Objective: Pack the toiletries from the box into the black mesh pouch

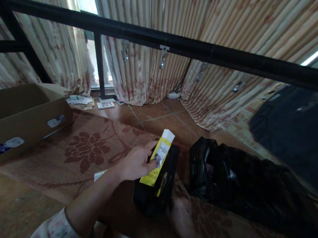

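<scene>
My left hand (136, 161) is closed around a slim yellow carton (161, 150) with a white end and dark print. The carton is tilted over a black pouch (152, 199), so part of the pouch is hidden. A small yellow marking or strip (163, 185) shows on the pouch, blurred. At the pouch's right side, my right hand (181, 206) presses against it, in shadow. Its fingers are partly hidden, but they appear to grip the pouch's edge. Beside my left wrist, a small white piece (99, 175) sticks out from under the forearm.
An open cardboard box (31, 119) stands at the left on the patterned reddish mat (110, 140). Black plastic bags (235, 178) lie at the right. Ahead, a dark metal rail (135, 31) with clips crosses before striped curtains (158, 76). Papers (81, 101) lie on the tiles.
</scene>
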`<state>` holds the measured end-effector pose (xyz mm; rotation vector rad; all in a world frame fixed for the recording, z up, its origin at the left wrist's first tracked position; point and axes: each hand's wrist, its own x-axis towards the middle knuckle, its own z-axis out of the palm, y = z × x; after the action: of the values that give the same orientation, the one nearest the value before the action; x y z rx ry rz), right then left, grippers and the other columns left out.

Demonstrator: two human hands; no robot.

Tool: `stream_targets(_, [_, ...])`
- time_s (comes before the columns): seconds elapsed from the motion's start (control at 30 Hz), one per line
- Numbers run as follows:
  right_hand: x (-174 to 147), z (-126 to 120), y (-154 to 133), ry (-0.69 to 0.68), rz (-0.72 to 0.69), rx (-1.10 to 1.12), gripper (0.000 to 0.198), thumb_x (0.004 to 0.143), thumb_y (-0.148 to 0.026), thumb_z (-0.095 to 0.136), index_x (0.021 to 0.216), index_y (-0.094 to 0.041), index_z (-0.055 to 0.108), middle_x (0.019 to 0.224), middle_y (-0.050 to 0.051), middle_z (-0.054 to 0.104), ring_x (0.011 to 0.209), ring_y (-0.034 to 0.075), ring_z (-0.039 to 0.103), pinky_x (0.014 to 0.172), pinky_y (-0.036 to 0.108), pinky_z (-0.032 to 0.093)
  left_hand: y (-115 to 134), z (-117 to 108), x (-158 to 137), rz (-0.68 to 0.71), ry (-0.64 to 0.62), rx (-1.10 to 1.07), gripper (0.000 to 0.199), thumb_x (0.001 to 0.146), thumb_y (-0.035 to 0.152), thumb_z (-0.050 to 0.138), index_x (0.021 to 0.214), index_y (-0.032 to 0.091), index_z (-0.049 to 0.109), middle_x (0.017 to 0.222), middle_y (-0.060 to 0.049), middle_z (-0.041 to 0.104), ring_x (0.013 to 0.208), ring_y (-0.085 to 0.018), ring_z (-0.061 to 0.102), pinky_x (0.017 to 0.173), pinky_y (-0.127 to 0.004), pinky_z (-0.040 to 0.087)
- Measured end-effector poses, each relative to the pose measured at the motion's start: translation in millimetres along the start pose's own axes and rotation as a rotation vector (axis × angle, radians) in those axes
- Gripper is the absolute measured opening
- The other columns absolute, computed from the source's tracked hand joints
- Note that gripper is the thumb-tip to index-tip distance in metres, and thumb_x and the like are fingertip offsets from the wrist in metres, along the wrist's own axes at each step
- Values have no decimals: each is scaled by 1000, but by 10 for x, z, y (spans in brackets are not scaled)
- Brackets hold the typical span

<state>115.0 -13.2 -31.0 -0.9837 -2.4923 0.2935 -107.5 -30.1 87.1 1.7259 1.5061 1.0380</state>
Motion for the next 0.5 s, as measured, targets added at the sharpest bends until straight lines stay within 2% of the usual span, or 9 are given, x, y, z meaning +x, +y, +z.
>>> stream_targets(0.17, [-10,16,14,13,4,-1,44,80,-12,49,122,-20,56,92,6,68,79,21,64,79,35,52,40,46,9,-19,-11,161,41,78,26,55,118,21,50,82,-1,70,56,-14,57,57,-25,39])
stream_targets(0.33, [-10,14,19,-1,-1,-21,48,78,-11,48,125,-21,55,95,6,69,83,22,64,77,35,51,66,46,13,-7,-20,254,40,76,28,60,114,21,51,70,2,67,56,-14,57,55,-24,37])
stream_targets(0.5, [-10,15,21,17,-19,-27,46,78,-11,48,122,-22,57,103,7,68,85,22,63,80,35,51,66,71,26,5,-24,318,24,80,43,58,89,21,59,66,2,64,57,-13,56,56,-24,36])
